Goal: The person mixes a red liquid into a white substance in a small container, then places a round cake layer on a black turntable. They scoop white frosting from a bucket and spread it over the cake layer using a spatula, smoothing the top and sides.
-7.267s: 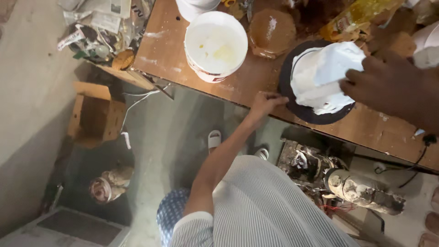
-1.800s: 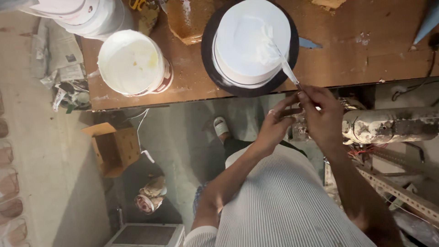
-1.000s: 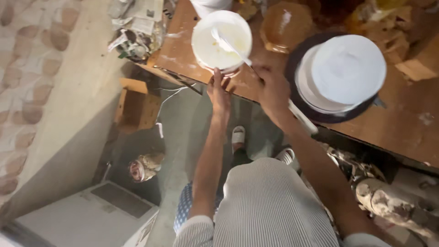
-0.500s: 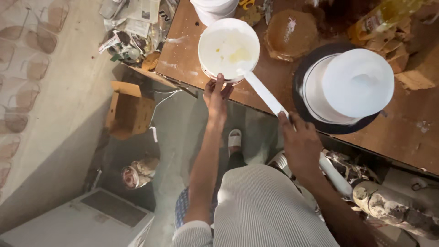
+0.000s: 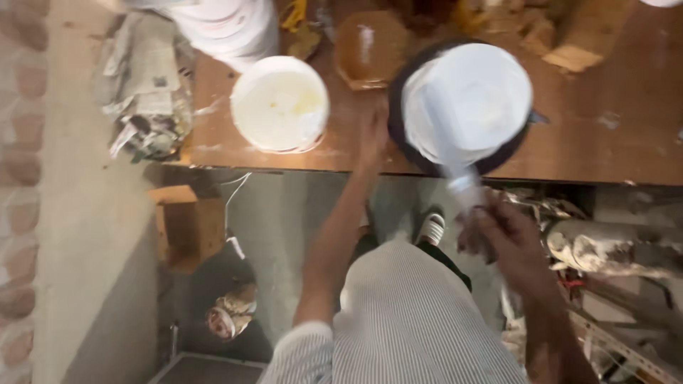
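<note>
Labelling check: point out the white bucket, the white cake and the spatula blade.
white bucket [image 5: 279, 104], head view, on its creamy inside.
white cake [image 5: 473, 92], head view, on its flat top.
spatula blade [image 5: 442, 135], head view, mid-blade over the cake, held by the right hand [image 5: 509, 238].

**Soft warm light, heavy motion blur**

Dim, warm, even light falls on the bench [image 5: 605, 142], with no hard shadows or glare. The white cake [image 5: 473, 99] is the brightest patch, nearly washed out on top. Below the cake, the right hand [image 5: 509, 238] and spatula [image 5: 448, 153] smear with motion. The floor under the bench lies in shade. Everything is slightly soft.
</note>
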